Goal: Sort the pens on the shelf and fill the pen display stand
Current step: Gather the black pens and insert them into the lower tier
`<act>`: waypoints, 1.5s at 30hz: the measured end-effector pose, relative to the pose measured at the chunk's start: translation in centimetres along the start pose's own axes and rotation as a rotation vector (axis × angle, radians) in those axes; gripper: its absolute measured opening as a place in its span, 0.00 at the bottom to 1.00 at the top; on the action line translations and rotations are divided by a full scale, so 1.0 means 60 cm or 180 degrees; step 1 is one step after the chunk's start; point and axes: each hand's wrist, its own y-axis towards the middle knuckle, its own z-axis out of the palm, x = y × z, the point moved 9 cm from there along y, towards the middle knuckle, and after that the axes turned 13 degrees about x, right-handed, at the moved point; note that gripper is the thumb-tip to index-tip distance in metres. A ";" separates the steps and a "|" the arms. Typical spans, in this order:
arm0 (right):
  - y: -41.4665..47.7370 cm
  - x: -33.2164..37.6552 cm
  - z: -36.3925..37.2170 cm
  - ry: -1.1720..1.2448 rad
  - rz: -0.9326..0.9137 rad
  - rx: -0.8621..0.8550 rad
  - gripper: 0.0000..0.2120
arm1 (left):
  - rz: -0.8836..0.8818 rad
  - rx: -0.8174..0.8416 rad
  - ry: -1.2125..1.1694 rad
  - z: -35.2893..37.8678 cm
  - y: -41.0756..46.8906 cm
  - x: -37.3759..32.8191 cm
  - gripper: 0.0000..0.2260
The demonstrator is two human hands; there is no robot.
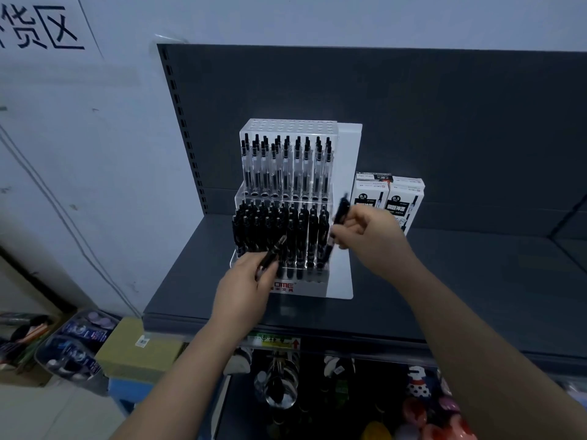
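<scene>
A clear acrylic pen display stand [344, 160] sits on the dark grey shelf [460, 281]. Its upper tier holds several clear-barrelled pens [287, 163]; its lower tier is packed with several black pens [279, 230]. My left hand [244, 287] holds a black pen [273, 250] in front of the lower tier's left side. My right hand [371, 236] grips another black pen [337, 223], blurred, at the stand's right edge, its tip pointing down toward the lower tier.
Two white pen boxes [390, 198] stand behind my right hand, right of the stand. A price label [273, 342] hangs on the shelf's front edge. Toys and goods fill the shelf below. Cartons and bottle packs [73, 347] sit on the floor at left.
</scene>
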 end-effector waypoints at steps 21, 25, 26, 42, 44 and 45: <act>0.037 0.001 0.100 -0.2005 0.0345 0.0607 0.12 | -0.0157 0.0174 0.0504 0.024 -0.002 0.034 0.12; 0.037 -0.014 0.094 -0.1942 0.0491 0.0687 0.15 | -0.0156 0.0153 0.0419 0.020 -0.003 0.027 0.09; 0.033 -0.016 0.090 -0.1934 0.0510 0.0705 0.16 | -0.0132 0.0147 0.0389 0.020 -0.003 0.022 0.08; -0.023 -0.006 0.061 0.1289 0.0238 0.0952 0.05 | 0.0196 0.0714 -0.0564 0.080 0.003 -0.051 0.13; -0.023 -0.003 0.069 0.1225 0.0231 0.1005 0.05 | 0.0191 0.0810 -0.0487 0.085 0.007 -0.057 0.13; -0.024 -0.001 0.072 0.1198 0.0219 0.1024 0.05 | 0.0205 0.0904 -0.0431 0.089 0.008 -0.060 0.12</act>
